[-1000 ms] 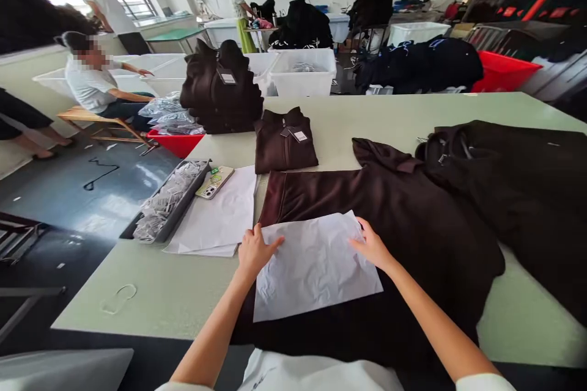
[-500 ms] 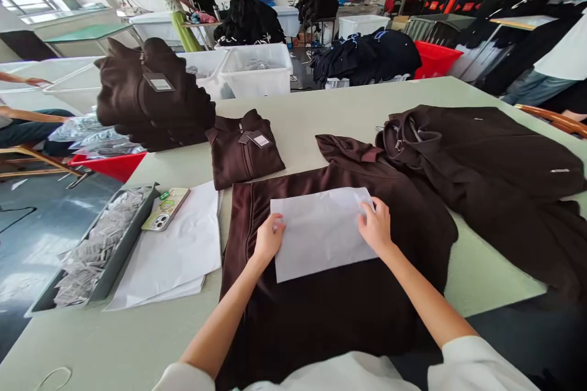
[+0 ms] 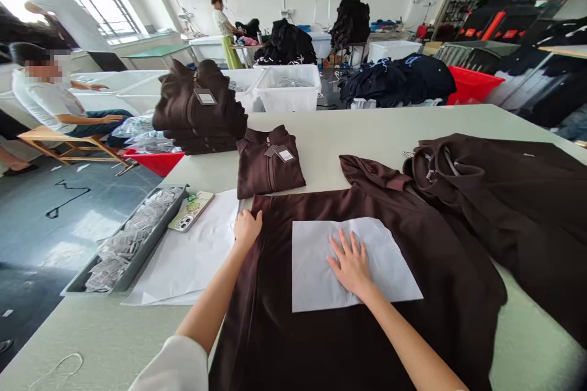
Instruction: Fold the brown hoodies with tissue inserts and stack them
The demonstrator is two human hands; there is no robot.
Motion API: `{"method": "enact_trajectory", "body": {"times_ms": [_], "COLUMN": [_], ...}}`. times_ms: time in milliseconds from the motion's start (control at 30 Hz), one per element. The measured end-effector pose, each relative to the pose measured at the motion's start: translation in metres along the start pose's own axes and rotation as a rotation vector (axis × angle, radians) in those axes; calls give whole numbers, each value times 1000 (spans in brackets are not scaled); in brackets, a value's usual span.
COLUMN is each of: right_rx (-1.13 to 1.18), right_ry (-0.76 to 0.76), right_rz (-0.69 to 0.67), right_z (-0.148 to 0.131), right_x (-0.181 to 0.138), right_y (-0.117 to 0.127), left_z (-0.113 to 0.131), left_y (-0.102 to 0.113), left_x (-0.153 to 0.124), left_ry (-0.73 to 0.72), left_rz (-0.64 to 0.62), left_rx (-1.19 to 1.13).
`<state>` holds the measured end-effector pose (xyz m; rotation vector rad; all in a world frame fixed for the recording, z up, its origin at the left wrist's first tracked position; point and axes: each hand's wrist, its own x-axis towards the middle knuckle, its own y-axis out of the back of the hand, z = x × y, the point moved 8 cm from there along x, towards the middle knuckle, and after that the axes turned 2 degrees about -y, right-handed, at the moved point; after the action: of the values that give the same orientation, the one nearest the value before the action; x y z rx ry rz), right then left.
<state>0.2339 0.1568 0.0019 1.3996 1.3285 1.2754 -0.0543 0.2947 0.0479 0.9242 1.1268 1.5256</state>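
Note:
A dark brown garment (image 3: 348, 336) lies spread flat on the pale green table (image 3: 367, 122) in front of me. A white sheet of paper (image 3: 394, 269) rests on its middle. My right hand (image 3: 351, 263) lies flat on the paper, fingers spread. My left hand (image 3: 246, 229) is closed on the garment's left edge near its top corner, beside a stack of white paper sheets (image 3: 192, 256).
A folded brown garment with a tag (image 3: 268, 162) and a pile of more (image 3: 197, 107) sit further back. More brown garments (image 3: 504, 189) lie at right. A grey tray of small packets (image 3: 126, 241) and a phone (image 3: 191, 211) sit at left. People work beyond the table.
My left hand has left the paper and taken the garment's left edge. My right hand has moved from the paper's corner to lie flat on its middle.

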Motion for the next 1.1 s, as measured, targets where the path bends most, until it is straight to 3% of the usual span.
{"method": "enact_trajectory", "body": {"times_ms": [233,333,467,600,733,933,1000,1100], "right_rx": [-33,-59,-91,-112,-119,-115,-97,-79], "right_ry": [17,23,29,32,34,28,32,42], "right_rz": [74,58,32,31,39,76,94,106], "right_z": [-1,-2,-3,-3,-2,4,7,9], "right_x": [0,3,4,3,5,6,6,8], "right_y": [-2,-4,-3,-2,-3,-8,-10,-13], "left_z": [-7,-14,-35,-94,-175,-291,-311,-320], "left_y": [-15,-1,31,52,66,128,138,134], "left_x": [22,25,2,-44,-73,-48,-34,-19], "left_ry": [17,1,-164,-273,-198,241,331,366], "left_rz": [-27,-6,38,34,32,261,258,204], "left_rx": [-59,-95,-148,-181,-169,-90,-91,-113]}}
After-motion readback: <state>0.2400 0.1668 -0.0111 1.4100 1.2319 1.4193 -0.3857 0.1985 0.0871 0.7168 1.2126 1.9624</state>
